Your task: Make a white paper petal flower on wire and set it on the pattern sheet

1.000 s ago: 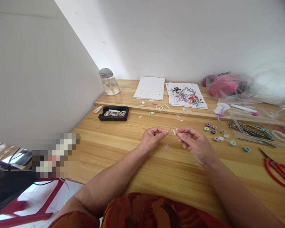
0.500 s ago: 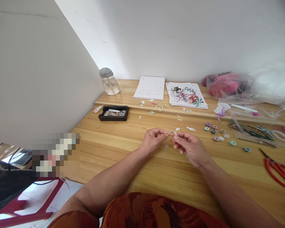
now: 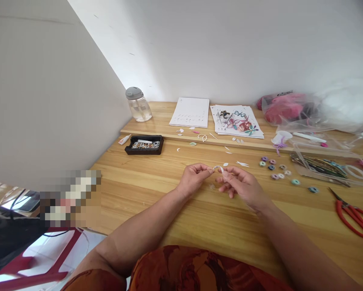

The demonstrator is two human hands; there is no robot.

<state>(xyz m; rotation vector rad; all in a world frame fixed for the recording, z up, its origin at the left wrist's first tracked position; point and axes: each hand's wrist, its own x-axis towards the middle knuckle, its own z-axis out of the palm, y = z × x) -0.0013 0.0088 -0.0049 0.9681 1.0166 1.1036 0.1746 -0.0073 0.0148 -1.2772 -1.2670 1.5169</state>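
Observation:
Both hands meet over the middle of a wooden table [image 3: 157, 190]. My left hand [image 3: 194, 178] is closed in a pinch on one end of a small white paper strip [image 3: 218, 167]. My right hand [image 3: 242, 185] pinches the strip's other end with thumb and forefinger, its other fingers curled. The strip arches between the two hands just above the tabletop. A small white paper shape [image 3: 242, 163] lies on the table just beyond my right hand.
Several small coiled paper discs [image 3: 272, 167] lie to the right, with red scissors [image 3: 352, 214] and a clear bag of paper strips [image 3: 320, 166] farther right. A black tray of beads [image 3: 145, 144], a glue tube [image 3: 124, 140], a water jar [image 3: 137, 105] and sheets with flower designs [image 3: 237, 120] are behind.
My right hand has moved left, closer to my left hand, bending the white strip into a tighter arch. The left hand has stayed almost still.

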